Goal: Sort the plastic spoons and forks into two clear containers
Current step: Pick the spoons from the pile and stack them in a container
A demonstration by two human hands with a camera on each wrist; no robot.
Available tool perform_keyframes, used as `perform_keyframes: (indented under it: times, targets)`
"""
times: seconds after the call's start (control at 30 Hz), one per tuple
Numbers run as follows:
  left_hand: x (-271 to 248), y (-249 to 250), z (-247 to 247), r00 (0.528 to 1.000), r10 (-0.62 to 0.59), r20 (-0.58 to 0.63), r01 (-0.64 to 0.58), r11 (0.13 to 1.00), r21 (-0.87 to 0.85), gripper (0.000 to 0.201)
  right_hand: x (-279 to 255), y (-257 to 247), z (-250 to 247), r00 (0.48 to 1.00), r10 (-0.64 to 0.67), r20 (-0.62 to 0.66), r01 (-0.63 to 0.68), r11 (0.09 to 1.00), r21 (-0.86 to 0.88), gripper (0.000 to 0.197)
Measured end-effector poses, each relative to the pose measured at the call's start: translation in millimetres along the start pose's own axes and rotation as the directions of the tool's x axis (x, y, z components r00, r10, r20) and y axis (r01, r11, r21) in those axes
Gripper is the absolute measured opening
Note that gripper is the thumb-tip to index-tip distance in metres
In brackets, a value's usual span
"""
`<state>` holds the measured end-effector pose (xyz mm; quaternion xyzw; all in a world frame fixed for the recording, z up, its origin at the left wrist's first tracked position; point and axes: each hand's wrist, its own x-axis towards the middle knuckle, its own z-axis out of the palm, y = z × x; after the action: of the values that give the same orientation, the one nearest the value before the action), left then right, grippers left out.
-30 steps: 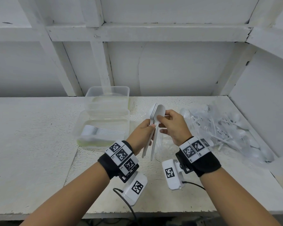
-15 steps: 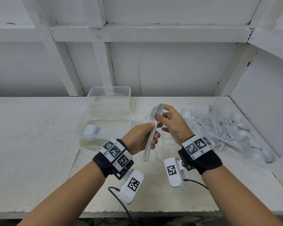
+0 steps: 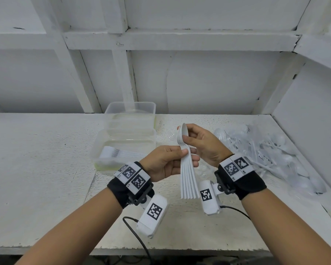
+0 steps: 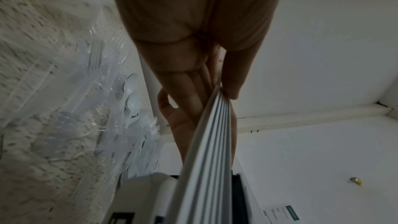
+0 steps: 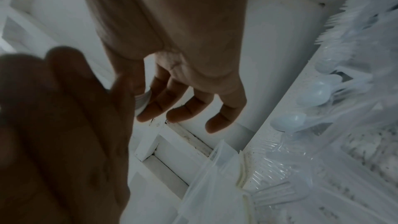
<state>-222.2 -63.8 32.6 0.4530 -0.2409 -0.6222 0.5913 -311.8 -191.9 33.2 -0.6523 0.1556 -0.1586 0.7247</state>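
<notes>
Spoons (image 3: 186, 167) stand nested in a stack between the two hands, above the white table (image 3: 36, 169) and just right of the containers, bowls up and handles fanning downward. Left hand (image 3: 164, 163) grips the handles below the bowls, thumb on one face and fingers curled round the other; the left wrist view shows the thumb and fingers clamped on the stack's edges. Right hand (image 3: 204, 145) pinches the bowl end between thumb and forefinger, with its other fingers loosely spread behind, as the right wrist view shows.

Of the two clear containers, the near container (image 3: 122, 148) already holds a neat row of white cutlery (image 3: 120, 153) lying on its side; whether these are forks or spoons I cannot tell. Behind it and touching it, the far container (image 3: 130, 113) looks empty.

To the right, against the wall, a big loose pile (image 3: 275, 152) of spoons and forks in crumpled clear plastic waits unsorted.

My judgement: the sorting is at an early stage. One batch is boxed, a second batch is gathered and squared in hand but not yet placed, likely bound for the far container, and most of the pile is left to go through
</notes>
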Motion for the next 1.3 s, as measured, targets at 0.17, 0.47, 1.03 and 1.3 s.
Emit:
perform_keyframes:
  times: [0.17,0.47,1.03,1.3]
  targets:
    - [4.1,1.0,-1.6,0.99,0.059,-0.126,-0.06,0.998,-0.003,0.017,4.4,-3.0,4.4,0.999,-0.028,-0.037,0.02,0.98,-0.196,0.029]
    - [16.3,-1.2,-33.5,0.822,0.165,-0.545,-0.238,0.969,-0.066,0.009,-0.8,27.7,54.3,0.977,-0.188,-0.097,0.034,0.591,-0.806,0.043]
    - [-60.9,55.4,-152.7,0.7,0.492,-0.517,0.362,0.38,0.851,0.023,94.6,24.9,82.1,0.987,-0.046,0.156,0.159,0.468,-0.869,0.025]
    - [-58.2,53.3,-218.4,0.636,0.404,-0.658,0.589,0.297,0.751,0.043,133.4,50.0,99.8,0.964,0.188,0.186,0.098,0.401,-0.911,0.032]
